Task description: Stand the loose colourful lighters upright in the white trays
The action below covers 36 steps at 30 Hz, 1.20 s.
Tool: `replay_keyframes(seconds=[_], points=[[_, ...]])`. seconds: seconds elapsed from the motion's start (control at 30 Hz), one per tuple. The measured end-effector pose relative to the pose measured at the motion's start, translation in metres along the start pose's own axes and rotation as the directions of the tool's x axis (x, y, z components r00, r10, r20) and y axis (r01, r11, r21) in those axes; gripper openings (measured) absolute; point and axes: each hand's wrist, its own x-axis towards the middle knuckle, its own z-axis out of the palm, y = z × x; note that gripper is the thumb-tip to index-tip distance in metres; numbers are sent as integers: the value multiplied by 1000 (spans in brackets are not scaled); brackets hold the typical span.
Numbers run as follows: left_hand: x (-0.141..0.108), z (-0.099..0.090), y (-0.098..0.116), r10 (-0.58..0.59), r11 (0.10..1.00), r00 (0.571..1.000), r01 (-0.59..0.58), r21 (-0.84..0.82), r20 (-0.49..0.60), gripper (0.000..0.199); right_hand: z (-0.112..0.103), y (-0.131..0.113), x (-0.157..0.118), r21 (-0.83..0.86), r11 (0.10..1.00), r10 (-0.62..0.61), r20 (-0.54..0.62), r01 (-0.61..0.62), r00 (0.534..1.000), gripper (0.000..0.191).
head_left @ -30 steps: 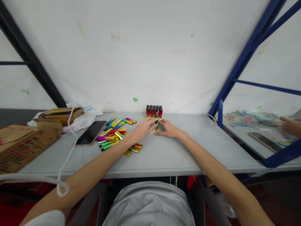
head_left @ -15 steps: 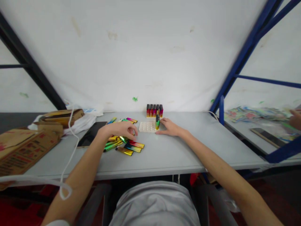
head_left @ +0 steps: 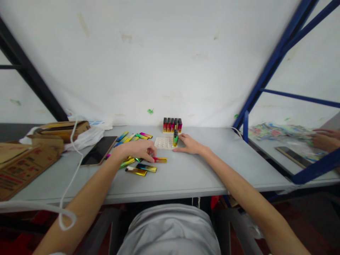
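Observation:
My left hand [head_left: 142, 149] is closed on a red and yellow lighter [head_left: 160, 160], which sticks out to the right of the fingertips. Around and under this hand lie loose shiny lighters, among them a blue and yellow one [head_left: 146, 168] and a gold one [head_left: 136, 171]. A white tray with rows of round holes [head_left: 162, 143] lies flat before me. Green and yellow lighters [head_left: 175, 139] stand upright at its right end. Against that end rests my right hand [head_left: 190, 144], thumb and fingers apart, touching the tray's edge or the lighters.
Behind the tray stands a block of upright red and pink lighters [head_left: 172, 125]. To the left are a phone-like dark tablet [head_left: 99, 151], cardboard boxes [head_left: 29, 166] and a white cable [head_left: 75, 177]. A blue frame post [head_left: 245, 124] stands right; beyond it are another person's hands [head_left: 325, 140].
My left hand has picked up the red and yellow lighter from the pile. My right hand stays at the tray's end. The view has shifted slightly.

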Motion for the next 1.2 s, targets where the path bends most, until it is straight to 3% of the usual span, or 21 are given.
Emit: replay_keyframes(seconds=[0.1,0.23,0.37,0.47,0.6,0.7,0.83,0.97,1.2], points=[[5,0,16,34,999,999,-34,9,13,24,-1,-1,0,-1,1000,-12,0,12,1000,67],[6,-5,33,20,982,989,-47,-184,-149,33,-3,-3,-1,-8,1000,-23,8,23,1000,68],[8,-10,40,33,900,934,-182,-396,-355,38,-3,-3,-3,5,1000,-2,4,2,1000,69],[11,-8,42,-34,786,909,-233,-573,-416,37,-3,-3,-3,18,1000,2,-5,-2,1000,70],[17,2,45,-91,569,935,-233,-789,-342,39,-3,-4,-2,5,1000,12,11,-12,1000,70],[23,13,47,-101,499,966,-156,-852,-237,42,-4,-5,-2,-3,1000,4,19,-4,1000,70],[35,24,47,-190,489,973,-24,-872,-133,42,-3,-4,-1,0,1000,1,17,-1,1000,72],[45,32,42,-260,508,964,91,-857,-52,57,-1,-1,-1,-5,1000,-3,17,4,1000,70],[52,39,38,-389,574,919,188,-797,-63,49,-3,-3,-1,-18,1000,-9,28,10,1000,71]])
